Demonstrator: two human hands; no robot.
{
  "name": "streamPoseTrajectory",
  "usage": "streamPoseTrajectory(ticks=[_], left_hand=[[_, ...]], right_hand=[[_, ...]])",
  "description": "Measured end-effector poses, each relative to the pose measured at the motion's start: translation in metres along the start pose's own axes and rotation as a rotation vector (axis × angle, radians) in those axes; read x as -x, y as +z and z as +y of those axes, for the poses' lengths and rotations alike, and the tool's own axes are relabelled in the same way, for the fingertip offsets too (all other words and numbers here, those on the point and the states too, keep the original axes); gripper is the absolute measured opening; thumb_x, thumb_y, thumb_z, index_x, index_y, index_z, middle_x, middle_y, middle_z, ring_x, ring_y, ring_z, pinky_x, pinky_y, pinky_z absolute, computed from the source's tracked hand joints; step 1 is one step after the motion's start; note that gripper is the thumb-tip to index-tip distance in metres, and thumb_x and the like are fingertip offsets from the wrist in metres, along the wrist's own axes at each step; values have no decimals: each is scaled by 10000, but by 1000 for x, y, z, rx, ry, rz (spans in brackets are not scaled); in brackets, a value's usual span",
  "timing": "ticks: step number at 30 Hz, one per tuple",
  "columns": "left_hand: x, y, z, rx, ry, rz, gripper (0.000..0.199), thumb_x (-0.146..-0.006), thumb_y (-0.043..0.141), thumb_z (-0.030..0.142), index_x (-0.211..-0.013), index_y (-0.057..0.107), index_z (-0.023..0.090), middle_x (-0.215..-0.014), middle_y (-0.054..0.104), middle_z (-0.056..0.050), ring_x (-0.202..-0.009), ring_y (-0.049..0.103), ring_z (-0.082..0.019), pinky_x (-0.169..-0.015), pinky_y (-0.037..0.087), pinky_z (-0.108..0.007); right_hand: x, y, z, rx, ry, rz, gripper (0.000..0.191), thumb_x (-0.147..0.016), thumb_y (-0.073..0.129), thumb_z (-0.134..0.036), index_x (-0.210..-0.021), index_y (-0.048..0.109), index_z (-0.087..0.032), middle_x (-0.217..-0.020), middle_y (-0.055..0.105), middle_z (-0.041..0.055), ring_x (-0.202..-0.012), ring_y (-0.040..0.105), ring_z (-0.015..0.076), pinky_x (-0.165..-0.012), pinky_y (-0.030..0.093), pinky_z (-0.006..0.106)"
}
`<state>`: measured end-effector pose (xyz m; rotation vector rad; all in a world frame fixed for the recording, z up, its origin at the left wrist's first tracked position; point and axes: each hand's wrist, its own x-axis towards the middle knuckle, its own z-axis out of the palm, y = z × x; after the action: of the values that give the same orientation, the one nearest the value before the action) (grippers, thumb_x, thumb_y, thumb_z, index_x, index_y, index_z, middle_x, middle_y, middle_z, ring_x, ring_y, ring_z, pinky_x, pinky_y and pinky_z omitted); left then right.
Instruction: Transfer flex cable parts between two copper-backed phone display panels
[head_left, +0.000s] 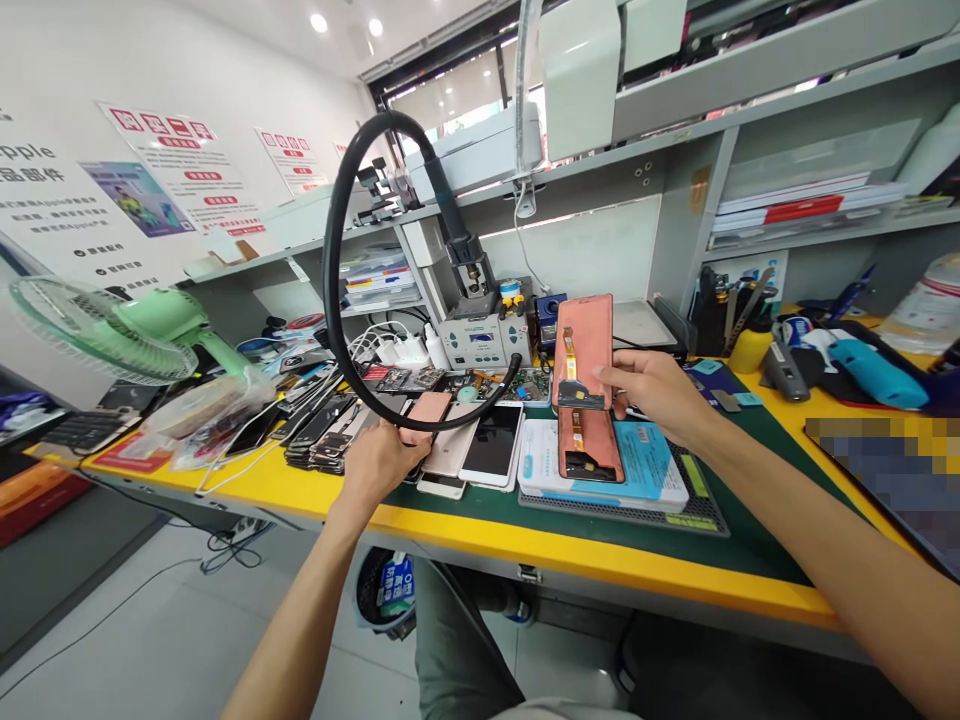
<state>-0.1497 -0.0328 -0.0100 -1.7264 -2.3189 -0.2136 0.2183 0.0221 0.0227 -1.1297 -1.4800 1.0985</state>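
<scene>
My right hand (637, 385) pinches the right edge of a phone screen assembly (583, 345). Its copper-coloured back faces me, with a gold ribbon cable on it, and it is held up tilted. Below it, a second copper-backed screen assembly (589, 440) lies on a white and blue box (651, 465). My left hand (384, 458) is at the row of phones, fingers curled at the lower end of a copper-pink phone panel (430, 408); its fingertips are partly hidden. Beside that panel lie a gold phone (450, 450) and a white phone with a dark screen (491, 445).
A black hose (331, 270) loops above my left hand from a grey hot-air station (480, 340). Stacked phone parts (319, 445) lie to the left, near a green fan (165, 325). Circuit boards (532, 385) sit behind. Tools and a blue bottle (877, 370) stand right.
</scene>
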Motion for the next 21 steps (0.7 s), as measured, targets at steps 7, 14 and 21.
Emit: streamPoseTrajectory(ticks=[7, 14, 21], left_hand=[[7, -6, 7, -73, -4, 29, 522, -824, 481, 592, -1005, 650, 133, -943, 725, -195, -949, 677, -361, -770, 497, -386], [8, -10, 11, -132, 21, 25, 454, -799, 493, 499, -944, 677, 110, -909, 720, -207, -974, 664, -377, -821, 493, -417], [10, -12, 10, -155, 33, 9, 455, -785, 495, 474, -975, 663, 96, -891, 715, -202, -931, 670, -376, -796, 497, -428]], right_hand=[[-1, -1, 3, 6, -4, -13, 161, -799, 646, -276, -709, 626, -144, -565, 584, 5, -442, 516, 117, -414, 410, 221], [-1, 0, 5, -6, 16, -12, 147, -800, 651, -279, -755, 661, -139, -586, 595, 9, -448, 508, 113, -408, 406, 217], [0, 0, 3, 7, -11, -12, 165, -802, 648, -274, -700, 624, -146, -558, 576, 2, -441, 509, 109, -413, 403, 213]])
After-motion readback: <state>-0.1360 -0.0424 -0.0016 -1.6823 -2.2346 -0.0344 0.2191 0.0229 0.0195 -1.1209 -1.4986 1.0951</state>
